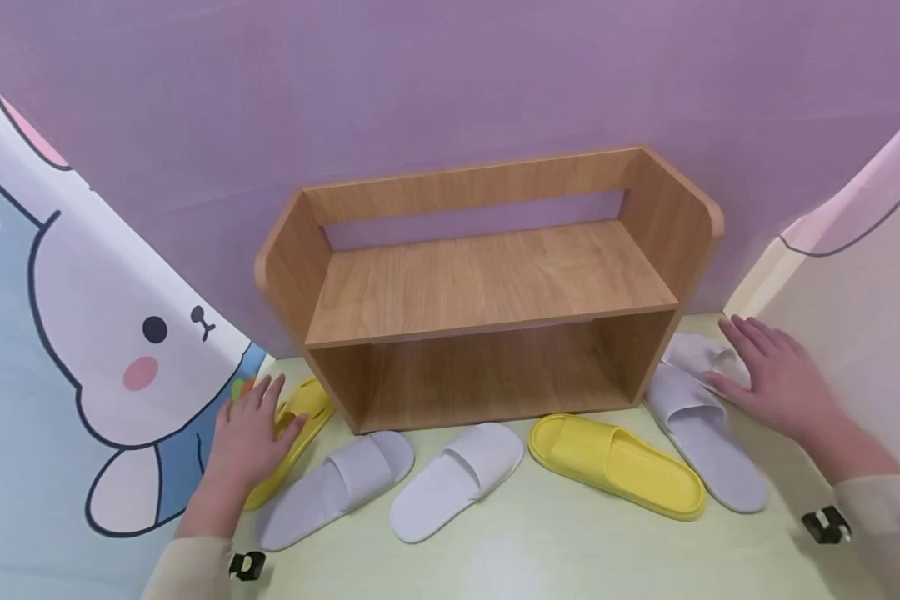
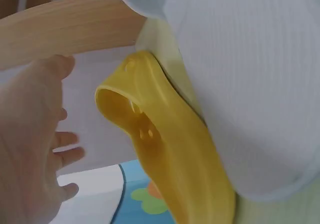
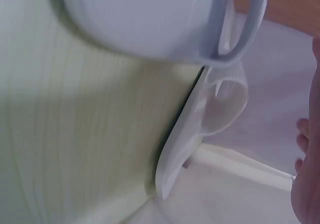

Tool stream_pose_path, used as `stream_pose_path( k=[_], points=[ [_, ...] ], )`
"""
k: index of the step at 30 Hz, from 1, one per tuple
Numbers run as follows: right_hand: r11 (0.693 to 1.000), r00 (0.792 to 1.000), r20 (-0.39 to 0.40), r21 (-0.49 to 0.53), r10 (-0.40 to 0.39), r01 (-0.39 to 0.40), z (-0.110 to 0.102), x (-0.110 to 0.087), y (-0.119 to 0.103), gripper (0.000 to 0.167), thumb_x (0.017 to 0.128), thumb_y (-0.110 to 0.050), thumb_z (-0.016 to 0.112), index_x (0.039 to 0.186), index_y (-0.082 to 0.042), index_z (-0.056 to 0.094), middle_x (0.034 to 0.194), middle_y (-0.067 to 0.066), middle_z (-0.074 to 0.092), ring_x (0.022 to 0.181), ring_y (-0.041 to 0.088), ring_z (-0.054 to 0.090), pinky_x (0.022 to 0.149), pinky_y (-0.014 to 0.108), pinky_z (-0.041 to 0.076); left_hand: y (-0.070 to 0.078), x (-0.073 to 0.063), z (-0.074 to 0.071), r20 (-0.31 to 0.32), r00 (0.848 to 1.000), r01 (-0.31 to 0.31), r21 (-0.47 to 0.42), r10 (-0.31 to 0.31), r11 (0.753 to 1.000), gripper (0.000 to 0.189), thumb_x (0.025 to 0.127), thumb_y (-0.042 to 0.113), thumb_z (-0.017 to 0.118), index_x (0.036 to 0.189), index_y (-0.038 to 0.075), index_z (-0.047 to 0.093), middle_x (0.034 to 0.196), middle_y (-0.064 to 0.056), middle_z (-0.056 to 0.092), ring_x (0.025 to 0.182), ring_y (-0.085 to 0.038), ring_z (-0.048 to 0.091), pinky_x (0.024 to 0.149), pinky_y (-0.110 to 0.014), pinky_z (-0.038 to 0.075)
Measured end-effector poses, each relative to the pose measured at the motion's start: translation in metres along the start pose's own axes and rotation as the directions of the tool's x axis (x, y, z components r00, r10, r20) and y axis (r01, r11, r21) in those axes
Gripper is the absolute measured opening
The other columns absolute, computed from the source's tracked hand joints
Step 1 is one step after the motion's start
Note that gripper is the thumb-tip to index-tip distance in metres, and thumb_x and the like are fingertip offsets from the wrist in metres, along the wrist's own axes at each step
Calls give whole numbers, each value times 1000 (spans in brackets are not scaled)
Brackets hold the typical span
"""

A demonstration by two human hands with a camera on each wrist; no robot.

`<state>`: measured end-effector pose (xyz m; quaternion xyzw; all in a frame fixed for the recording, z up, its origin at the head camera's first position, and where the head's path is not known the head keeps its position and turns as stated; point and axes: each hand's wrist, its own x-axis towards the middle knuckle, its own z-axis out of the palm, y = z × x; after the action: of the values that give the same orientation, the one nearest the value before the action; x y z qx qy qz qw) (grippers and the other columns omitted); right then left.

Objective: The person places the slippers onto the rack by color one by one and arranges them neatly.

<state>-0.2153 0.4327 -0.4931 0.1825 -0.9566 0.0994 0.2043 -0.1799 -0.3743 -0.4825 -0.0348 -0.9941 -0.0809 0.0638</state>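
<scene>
My left hand [image 1: 247, 437] reaches out at the left with its fingers extended, holding nothing. Nearest to it is a yellow slipper [image 1: 305, 425], partly hidden behind the hand in the head view. The left wrist view shows that yellow slipper [image 2: 175, 139] tilted on its side, with a gap between it and the fingers. On the right, my right hand [image 1: 783, 379] is stretched out with nothing in it, overlapping a white slipper [image 1: 693, 354]. In the right wrist view this white slipper [image 3: 182, 139] leans on its edge, and the hand shows only at the frame's border.
A wooden two-level rack [image 1: 487, 283] stands against the purple wall. Before it lie a grey slipper [image 1: 337, 492], a white slipper [image 1: 457, 483] and a yellow slipper [image 1: 618, 467]. Another grey slipper [image 1: 708, 437] lies by its right side. Printed walls [image 1: 15, 483] close in both sides.
</scene>
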Motion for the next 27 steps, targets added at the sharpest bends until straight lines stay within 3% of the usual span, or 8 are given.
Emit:
stream_pose_path(
  k=[2,4,7,10,14,17,21,27],
  points=[
    [997,998,-64,81,-13,18,1,2,-9,92,93,-39,84,167,-4,44,159,33,52,145,58,46,128,69,28,-3,-1,-2,-19,1000,20,-77,-22,997,83,107,49,69,168,2,38,171,-32,34,156,-59,28,121,-84,22],
    [989,994,-111,144,-16,32,1,5,-20,86,90,-32,86,162,-2,50,152,33,57,137,59,51,119,73,37,-7,-4,-2,-39,999,28,-144,-34,989,76,108,45,70,162,0,44,168,-33,38,150,-61,36,116,-84,32],
    [976,990,-138,214,2,28,-1,12,-39,82,89,-22,87,160,0,53,150,30,60,136,57,52,122,64,38,-14,-12,-2,-43,998,41,-204,-50,978,71,108,42,71,159,-1,47,168,-33,38,146,-62,41,109,-86,39],
    [966,987,-163,259,14,29,-2,18,-55,79,88,-16,89,158,-1,55,146,26,63,134,50,54,127,40,36,-22,-22,1,-13,997,73,-244,-78,967,72,108,44,70,160,-1,46,166,-34,38,143,-62,43,108,-85,41],
    [961,984,-176,275,29,21,-5,23,-75,78,86,-13,90,156,-3,57,138,22,67,121,42,61,104,43,47,-29,-31,5,26,994,111,-265,-108,958,73,108,44,71,161,0,45,164,-35,39,143,-61,42,106,-85,43],
    [960,980,-196,280,30,27,-5,26,-86,79,84,-10,91,156,-4,58,137,19,68,112,38,67,89,45,47,-33,-35,7,32,993,116,-266,-112,957,73,108,45,71,161,1,45,163,-34,39,142,-60,43,106,-85,43],
    [950,976,-215,310,41,28,-4,29,-96,81,83,-6,92,156,-6,58,141,16,68,108,35,70,88,36,48,-35,-38,9,29,993,118,-266,-114,957,73,108,45,72,160,2,46,164,-33,39,142,-60,43,106,-84,43],
    [916,976,-188,401,107,-23,-3,34,-110,71,90,-5,89,154,-7,59,138,15,68,111,33,69,90,28,47,-36,-38,13,24,993,117,-288,-115,950,73,107,42,74,161,3,46,164,-33,39,142,-60,44,106,-85,43]
  ],
)
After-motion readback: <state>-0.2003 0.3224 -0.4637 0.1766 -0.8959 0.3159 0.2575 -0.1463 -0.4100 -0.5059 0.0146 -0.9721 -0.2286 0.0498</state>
